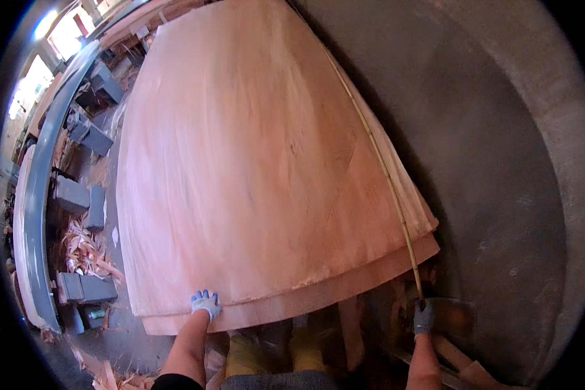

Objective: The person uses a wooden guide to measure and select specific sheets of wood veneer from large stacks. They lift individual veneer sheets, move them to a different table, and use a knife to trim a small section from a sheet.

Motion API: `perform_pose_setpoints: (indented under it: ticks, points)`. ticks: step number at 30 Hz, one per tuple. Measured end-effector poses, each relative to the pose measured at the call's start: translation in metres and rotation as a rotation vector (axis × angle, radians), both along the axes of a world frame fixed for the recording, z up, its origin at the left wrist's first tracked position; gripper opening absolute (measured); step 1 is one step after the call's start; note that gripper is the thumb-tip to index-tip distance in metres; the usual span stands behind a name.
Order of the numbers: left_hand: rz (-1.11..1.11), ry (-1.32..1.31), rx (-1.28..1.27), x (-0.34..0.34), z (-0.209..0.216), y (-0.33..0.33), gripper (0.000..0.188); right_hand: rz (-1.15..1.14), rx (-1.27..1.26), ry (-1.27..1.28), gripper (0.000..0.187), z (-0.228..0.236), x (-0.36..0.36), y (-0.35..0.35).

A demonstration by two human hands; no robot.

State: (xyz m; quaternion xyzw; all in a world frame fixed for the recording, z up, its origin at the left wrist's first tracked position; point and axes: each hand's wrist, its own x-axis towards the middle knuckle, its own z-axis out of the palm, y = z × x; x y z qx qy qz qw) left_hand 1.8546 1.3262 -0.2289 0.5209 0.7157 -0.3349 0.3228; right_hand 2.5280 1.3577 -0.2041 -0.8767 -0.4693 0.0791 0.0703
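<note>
A broad stack of thin reddish wood veneer sheets fills the middle of the head view, its top sheet set back a little from the one below at the near edge. My left hand, in a white and blue work glove, lies flat on that near edge with its fingers spread. At the lower right, my gloved right hand is closed around the near end of a long thin bamboo-like stick. The stick runs away from me along the right side of the stack, lying over the sheets.
Grey blocks stand in a row on the left beside a long grey metal beam. Torn veneer scraps litter the floor there. A grey wall rises close on the right. Wood strips lie by my right arm.
</note>
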Motion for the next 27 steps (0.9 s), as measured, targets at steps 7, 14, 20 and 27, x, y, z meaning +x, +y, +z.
perform_pose_setpoints:
  ticks: [7,14,20,27]
  points:
    - [0.144,0.024,0.374,0.025,0.049,-0.073,0.060,0.157,0.116,-0.001,0.020,0.096,-0.043,-0.015]
    - [0.263,-0.101,0.256,0.041,0.113,-0.165,0.063,0.162,0.089,0.314,0.025,0.147,-0.171,-0.003]
    - [0.677,-0.107,0.471,0.043,0.140,-0.266,0.051,0.307,0.169,0.523,0.027,0.116,-0.271,0.081]
    - [0.806,-0.389,0.485,0.009,0.075,-0.473,0.029,0.146,0.018,0.634,0.024,0.116,-0.315,0.046]
